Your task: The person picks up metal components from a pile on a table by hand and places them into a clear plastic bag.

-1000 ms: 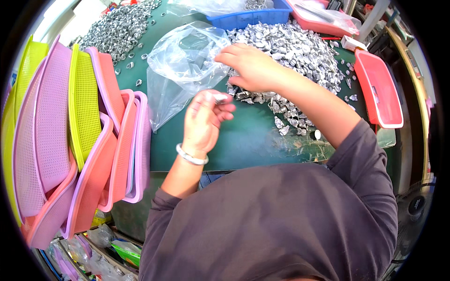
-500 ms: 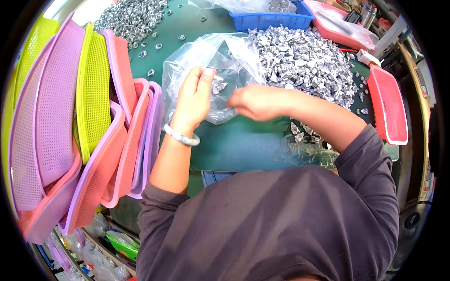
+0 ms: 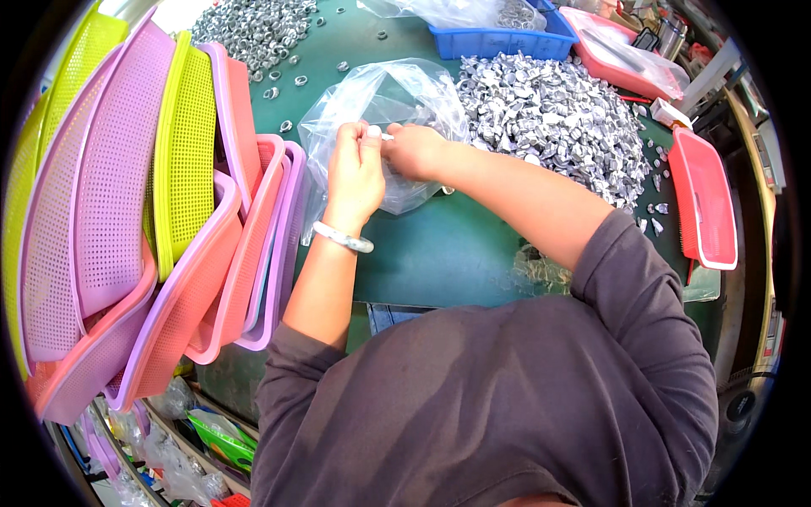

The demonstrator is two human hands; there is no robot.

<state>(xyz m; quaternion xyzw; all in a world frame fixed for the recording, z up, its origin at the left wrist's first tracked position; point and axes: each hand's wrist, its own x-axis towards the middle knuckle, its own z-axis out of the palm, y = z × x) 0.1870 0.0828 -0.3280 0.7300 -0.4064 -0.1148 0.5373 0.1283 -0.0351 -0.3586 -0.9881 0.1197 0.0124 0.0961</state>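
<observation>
Meeting over the clear bag [image 3: 380,95], the hands [image 3: 356,176] nearly hide a small pale piece [image 3: 387,137], their grip unclear.

Light is bright; glare whitens upper left; edges bend strongly.

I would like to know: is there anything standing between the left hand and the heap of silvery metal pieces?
Yes. The right hand stands directly to the right of the left hand, on the side toward the heap of silvery metal pieces. The clear plastic bag also spreads between them.
</observation>
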